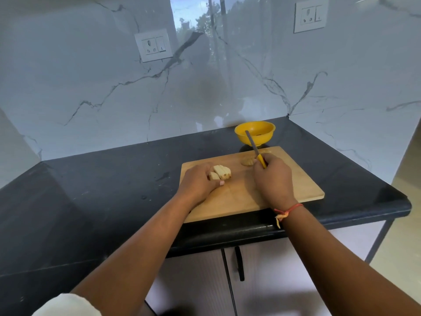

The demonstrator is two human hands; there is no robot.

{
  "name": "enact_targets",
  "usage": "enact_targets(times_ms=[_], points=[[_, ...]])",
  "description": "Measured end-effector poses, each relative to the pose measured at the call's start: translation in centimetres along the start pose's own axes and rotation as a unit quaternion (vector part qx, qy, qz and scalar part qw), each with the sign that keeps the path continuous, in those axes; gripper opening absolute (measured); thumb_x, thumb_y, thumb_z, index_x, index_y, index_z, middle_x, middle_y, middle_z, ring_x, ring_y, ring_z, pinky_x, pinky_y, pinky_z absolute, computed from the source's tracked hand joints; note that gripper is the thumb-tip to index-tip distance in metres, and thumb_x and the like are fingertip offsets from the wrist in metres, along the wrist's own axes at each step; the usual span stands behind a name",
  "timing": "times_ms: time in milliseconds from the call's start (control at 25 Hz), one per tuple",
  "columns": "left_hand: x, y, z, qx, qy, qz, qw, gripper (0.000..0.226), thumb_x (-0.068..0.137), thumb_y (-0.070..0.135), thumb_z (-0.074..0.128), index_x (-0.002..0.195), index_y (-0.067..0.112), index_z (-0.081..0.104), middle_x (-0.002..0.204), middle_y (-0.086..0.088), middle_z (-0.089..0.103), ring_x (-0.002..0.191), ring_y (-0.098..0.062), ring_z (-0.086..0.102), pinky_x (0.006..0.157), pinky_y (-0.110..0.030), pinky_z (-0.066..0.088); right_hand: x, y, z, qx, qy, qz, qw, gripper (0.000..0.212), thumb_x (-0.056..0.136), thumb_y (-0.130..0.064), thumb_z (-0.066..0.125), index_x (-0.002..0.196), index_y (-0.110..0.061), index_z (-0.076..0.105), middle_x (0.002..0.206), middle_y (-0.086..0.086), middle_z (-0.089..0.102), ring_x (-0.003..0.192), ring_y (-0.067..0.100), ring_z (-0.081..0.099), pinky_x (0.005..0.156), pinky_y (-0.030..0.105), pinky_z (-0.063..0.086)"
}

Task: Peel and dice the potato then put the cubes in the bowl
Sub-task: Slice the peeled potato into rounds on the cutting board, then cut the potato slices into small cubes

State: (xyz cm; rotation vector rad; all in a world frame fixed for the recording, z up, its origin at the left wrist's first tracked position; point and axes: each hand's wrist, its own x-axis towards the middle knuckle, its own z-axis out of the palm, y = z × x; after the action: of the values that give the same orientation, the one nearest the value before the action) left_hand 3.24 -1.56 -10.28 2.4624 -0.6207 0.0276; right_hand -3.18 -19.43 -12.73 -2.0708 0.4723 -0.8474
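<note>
View down from the head onto a dark bench (pixel 102 190) with a wooden cutting board (pixel 239 197) on it. The left grip (pixel 198 183), the person's left hand, rests on the board's left part. Its fingers curl round the near and left sides of the sliced potato (pixel 221 173), a pale cluster of peeled slabs lying roughly from 9 to 3 o'clock. The right grip (pixel 273 179) is closed round the yellow handle of a knife (pixel 253 143). The blade points away toward 11 o'clock and crosses the yellow bowl (pixel 266 136) in this view. The bowl stands on the bench just past the board's far edge.

The potato lies at 9 o'clock from the knife hand, near but not touching. A second, browner potato piece (pixel 247 161) sits just beside that hand's fingers at 10 o'clock. To dice the slabs, the blade would probably have to swing left and come down across them.
</note>
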Motion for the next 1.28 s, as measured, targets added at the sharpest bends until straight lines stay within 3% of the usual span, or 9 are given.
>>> enact_targets(times_ms=[120, 200, 320, 680, 920, 1000, 1080, 1160, 1280], points=[[1.5, 0.4, 0.1, 0.011, -0.041, -0.010, 0.999, 0.041, 0.087, 0.038, 0.075, 0.125, 0.024, 0.066, 0.121, 0.006, 0.066, 0.110, -0.013, 0.058, 0.088, -0.030, 0.045, 1.0, 0.8, -1.8, 0.044, 0.026, 0.032, 0.998, 0.023, 0.097, -0.021, 0.053, 0.078, -0.012, 0.062, 0.069, 0.003, 0.061, 0.066, 0.019, 0.056, 0.058, 0.032, 0.042], [2.5, 1.1, 0.4, 0.020, -0.055, -0.003, 0.998, 0.047, 0.087, 0.039, 0.075, 0.131, 0.026, 0.064, 0.125, 0.005, 0.065, 0.111, -0.014, 0.058, 0.088, -0.029, 0.043, 1.5, 1.6, -3.2, -0.004, 0.045, 0.025, 0.999, 0.023, 0.098, -0.020, 0.053, 0.077, -0.010, 0.058, 0.067, 0.001, 0.056, 0.064, 0.015, 0.051, 0.053, 0.028, 0.033], [3.5, 2.7, 1.5, 0.016, -0.062, 0.014, 0.998, 0.046, 0.086, 0.039, 0.076, 0.130, 0.026, 0.066, 0.127, 0.004, 0.066, 0.113, -0.016, 0.059, 0.088, -0.030, 0.045, 1.7, 2.5, -3.9, -0.039, 0.048, 0.031, 0.998, 0.021, 0.099, -0.021, 0.053, 0.081, -0.011, 0.060, 0.068, -0.001, 0.055, 0.063, 0.010, 0.050, 0.051, 0.023, 0.031], [5.2, 6.4, 5.7, 0.026, 0.014, 0.008, 1.000, 0.047, 0.087, 0.041, 0.075, 0.125, 0.014, 0.066, 0.126, -0.005, 0.067, 0.113, -0.022, 0.060, 0.084, -0.029, 0.043, 2.2, 3.1, -3.4, -0.054, 0.048, 0.048, 0.996, 0.020, 0.099, -0.021, 0.051, 0.086, -0.013, 0.062, 0.072, -0.001, 0.058, 0.068, 0.015, 0.054, 0.062, 0.030, 0.037], [5.7, 6.7, 6.3, 0.021, 0.010, 0.016, 1.000, 0.052, 0.085, 0.045, 0.076, 0.126, 0.015, 0.064, 0.124, -0.004, 0.065, 0.114, -0.023, 0.059, 0.084, -0.029, 0.042, 2.5, 3.4, -2.7, -0.091, 0.064, 0.036, 0.993, 0.020, 0.099, -0.023, 0.052, 0.101, -0.010, 0.066, 0.095, 0.010, 0.061, 0.083, 0.022, 0.057, 0.067, 0.032, 0.043], [5.9, 6.4, 6.6, 0.042, 0.027, 0.033, 0.998, 0.057, 0.080, 0.054, 0.076, 0.121, 0.018, 0.061, 0.120, -0.003, 0.064, 0.113, -0.024, 0.058, 0.083, -0.032, 0.043, 2.3, 3.4, -2.5, -0.097, 0.078, 0.034, 0.992, 0.023, 0.100, -0.023, 0.051, 0.111, -0.007, 0.064, 0.109, 0.013, 0.056, 0.098, 0.026, 0.055, 0.078, 0.035, 0.046], [6.0, 6.7, 6.8, 0.064, 0.011, 0.052, 0.997, 0.064, 0.081, 0.059, 0.073, 0.127, 0.018, 0.057, 0.126, -0.004, 0.061, 0.119, -0.027, 0.053, 0.091, -0.037, 0.042, 2.2, 3.3, -2.6, -0.106, 0.066, 0.031, 0.992, 0.023, 0.100, -0.020, 0.049, 0.114, -0.006, 0.060, 0.114, 0.014, 0.054, 0.104, 0.029, 0.053, 0.084, 0.036, 0.043], [6.2, 7.1, 6.9, 0.072, -0.017, 0.056, 0.996, 0.066, 0.083, 0.060, 0.070, 0.133, 0.020, 0.055, 0.131, -0.003, 0.060, 0.125, -0.031, 0.048, 0.096, -0.040, 0.040, 2.4, 3.2, -2.8, -0.116, 0.029, 0.036, 0.992, 0.019, 0.100, -0.018, 0.047, 0.111, -0.005, 0.056, 0.110, 0.013, 0.056, 0.100, 0.028, 0.055, 0.079, 0.034, 0.040], [6.7, 7.5, 7.2, 0.083, -0.006, 0.068, 0.994, 0.049, 0.084, 0.062, 0.067, 0.119, 0.028, 0.065, 0.117, -0.001, 0.067, 0.114, -0.030, 0.052, 0.091, -0.040, 0.041, 2.5, 3.0, -3.4, -0.114, -0.011, 0.051, 0.992, 0.016, 0.101, -0.018, 0.045, 0.109, -0.006, 0.053, 0.101, 0.009, 0.058, 0.088, 0.023, 0.054, 0.072, 0.032, 0.035]])
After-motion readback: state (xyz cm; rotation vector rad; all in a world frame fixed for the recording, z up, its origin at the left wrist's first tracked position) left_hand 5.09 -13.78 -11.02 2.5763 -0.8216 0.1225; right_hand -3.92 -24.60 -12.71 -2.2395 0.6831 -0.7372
